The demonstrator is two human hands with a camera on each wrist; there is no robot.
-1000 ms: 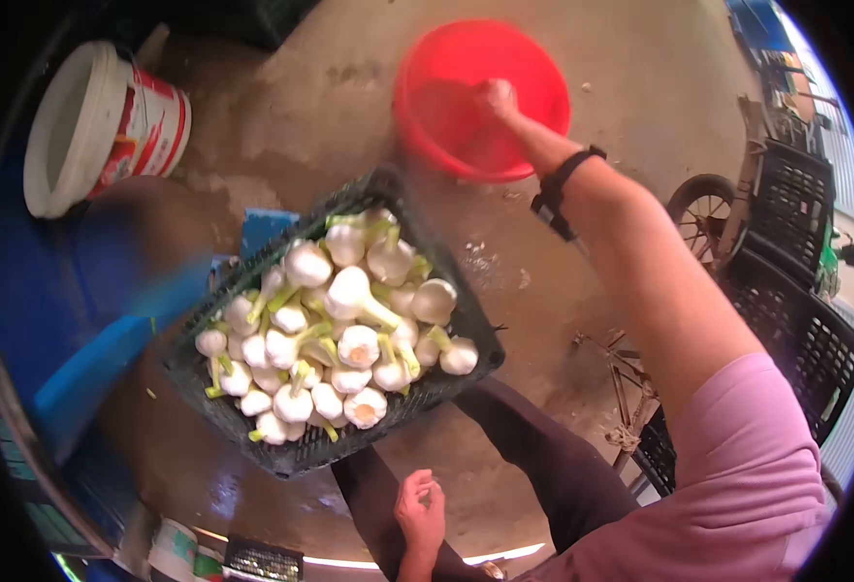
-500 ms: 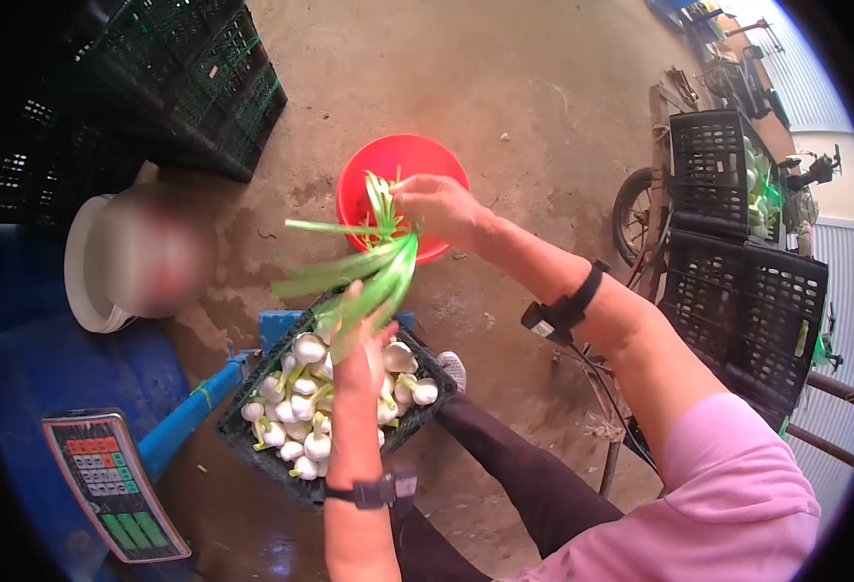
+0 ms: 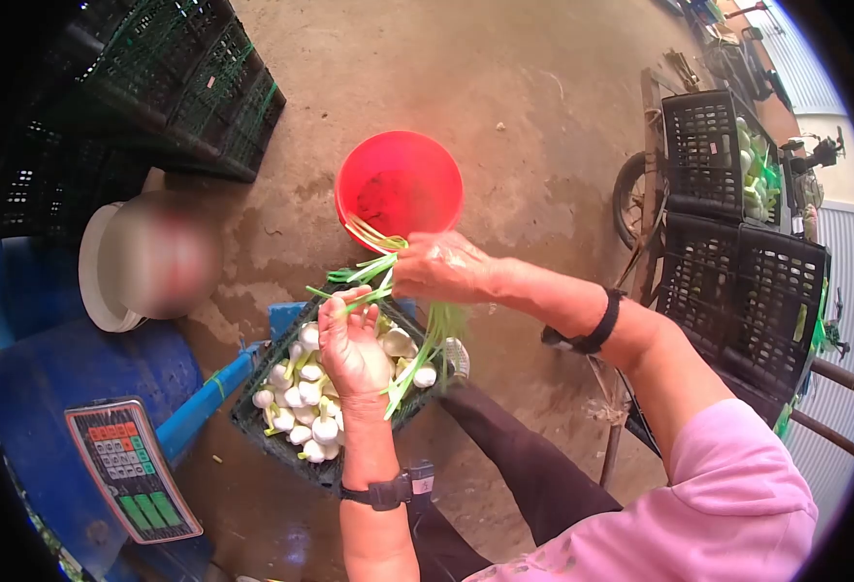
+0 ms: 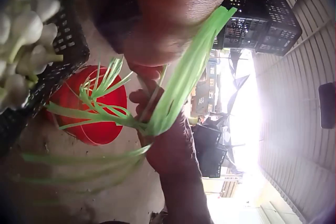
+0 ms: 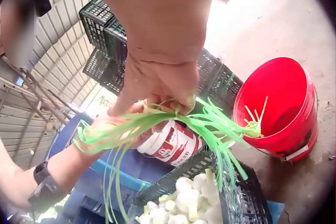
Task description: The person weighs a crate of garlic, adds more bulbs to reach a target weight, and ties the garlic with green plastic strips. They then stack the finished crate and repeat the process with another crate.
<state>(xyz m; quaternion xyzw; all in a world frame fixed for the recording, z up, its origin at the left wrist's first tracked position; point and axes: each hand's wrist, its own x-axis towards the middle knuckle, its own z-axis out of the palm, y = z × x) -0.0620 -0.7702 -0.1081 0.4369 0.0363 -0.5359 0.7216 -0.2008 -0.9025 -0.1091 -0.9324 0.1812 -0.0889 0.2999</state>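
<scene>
My right hand (image 3: 441, 267) grips a bunch of green plastic strips (image 5: 202, 124), whose loose ends hang to both sides. Palm up, my left hand (image 3: 354, 354) is just below it, with one strip pinched at its fingertips. Both hands are close together over a dark crate (image 3: 252, 436) filled with white garlic bulbs (image 3: 301, 398) on short green stems. Beyond the crate stands a red bucket (image 3: 446, 160); pale ends of the bunch overlap its rim in the head view.
A scale display (image 3: 136, 470) on a blue post (image 3: 209, 393) stands left of the crate, near a blue barrel (image 3: 39, 388). Behind them is a white bucket (image 3: 102, 262). Black crates (image 3: 170, 82) are stacked at the far left, with more crates (image 3: 727, 291) on a cart at the right.
My right hand went from inside the red bucket to over the garlic crate, bringing the green strips. My left hand rose from near my lap to the strips. The view has shifted too.
</scene>
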